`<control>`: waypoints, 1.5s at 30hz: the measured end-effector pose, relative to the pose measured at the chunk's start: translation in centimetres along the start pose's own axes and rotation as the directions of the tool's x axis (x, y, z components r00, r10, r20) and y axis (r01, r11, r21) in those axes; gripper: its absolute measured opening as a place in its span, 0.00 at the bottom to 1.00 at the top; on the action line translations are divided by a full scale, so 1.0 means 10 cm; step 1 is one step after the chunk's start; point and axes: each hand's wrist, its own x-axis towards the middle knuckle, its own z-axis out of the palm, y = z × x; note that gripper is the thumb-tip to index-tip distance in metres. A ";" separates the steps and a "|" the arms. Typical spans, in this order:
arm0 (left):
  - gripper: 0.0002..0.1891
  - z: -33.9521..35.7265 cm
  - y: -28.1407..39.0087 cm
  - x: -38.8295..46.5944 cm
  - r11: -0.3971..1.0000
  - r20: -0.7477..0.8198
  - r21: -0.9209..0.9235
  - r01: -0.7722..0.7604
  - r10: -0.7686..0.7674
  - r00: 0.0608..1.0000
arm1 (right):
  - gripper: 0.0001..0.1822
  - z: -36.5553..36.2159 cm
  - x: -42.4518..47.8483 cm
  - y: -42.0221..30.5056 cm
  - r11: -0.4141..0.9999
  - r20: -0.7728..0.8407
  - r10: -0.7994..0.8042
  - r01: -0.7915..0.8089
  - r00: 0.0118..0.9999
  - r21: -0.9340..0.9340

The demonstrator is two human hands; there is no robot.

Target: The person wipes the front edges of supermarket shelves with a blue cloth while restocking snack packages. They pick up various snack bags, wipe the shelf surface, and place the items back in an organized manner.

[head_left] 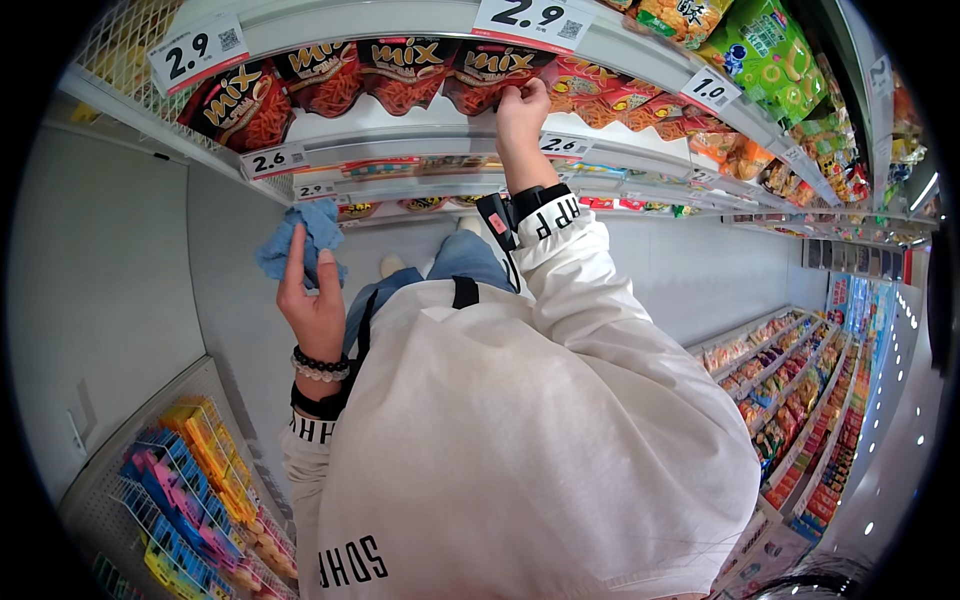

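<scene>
My left hand (311, 300), with beaded bracelets at the wrist, holds a crumpled blue cloth (289, 244) in front of the lower shelves. Up at the snack shelf, my right hand (523, 109) has its fingertips at the lower right edge of a dark red snack bag (487, 75). Whether the fingers grip the bag or only touch it, I cannot tell. Similar dark bags (409, 71) stand in a row to its left. Lighter red snack bags (592, 94) are just right of my right hand.
Price tags (274, 160) line the shelf edge (390, 141). A wire mesh divider (135, 52) stands at the upper left. Green snack bags (772, 60) sit at the upper right. Behind me are a rack of hanging packets (210, 450) and another snack shelf (795, 390).
</scene>
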 end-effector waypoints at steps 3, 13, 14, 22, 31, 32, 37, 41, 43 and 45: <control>0.19 0.01 -0.02 0.00 1.000 -0.012 -0.001 -0.010 0.010 1.000 | 0.08 0.01 -0.02 0.02 1.000 -0.008 -0.009 0.009 1.000 -0.001; 0.19 -0.02 -0.03 -0.01 0.999 0.022 -0.013 0.049 -0.048 0.999 | 0.20 0.02 -0.12 -0.06 0.993 0.010 -0.080 0.081 0.997 -0.086; 0.19 -0.02 -0.05 -0.01 0.999 0.016 -0.010 0.031 -0.031 0.999 | 0.21 0.02 -0.11 -0.03 0.991 0.015 -0.106 0.107 0.994 -0.086; 0.19 -0.03 -0.05 -0.03 1.000 0.024 0.006 0.017 -0.017 1.000 | 0.22 -0.01 -0.07 0.00 0.993 0.065 -0.053 0.060 0.996 -0.103; 0.19 -0.04 -0.07 -0.04 0.999 0.033 0.000 0.053 -0.053 0.998 | 0.25 -0.02 -0.14 -0.07 0.986 0.049 -0.059 0.066 0.997 -0.153; 0.19 -0.03 -0.10 -0.04 0.999 0.028 -0.004 0.041 -0.041 0.999 | 0.26 -0.02 -0.14 -0.05 0.984 0.053 -0.083 0.090 0.995 -0.151; 0.18 0.01 -0.05 0.01 1.000 0.031 -0.003 -0.020 0.020 0.999 | 0.28 -0.06 -0.21 -0.08 0.981 0.103 -0.122 0.135 0.987 -0.137; 0.17 0.09 0.04 0.17 1.000 0.048 -0.012 -0.008 0.009 0.999 | 0.30 -0.12 -0.39 -0.22 0.938 0.122 -0.210 0.235 0.970 -0.255; 0.16 0.17 0.09 0.33 1.000 0.070 0.012 -0.020 0.019 0.997 | 0.30 -0.20 -0.52 -0.36 0.925 0.146 -0.222 0.256 0.964 -0.282; 0.16 0.23 0.09 0.51 0.996 0.124 0.087 -0.018 0.007 0.992 | 0.25 -0.32 -0.75 -0.53 0.937 0.230 -0.186 0.243 0.955 -0.252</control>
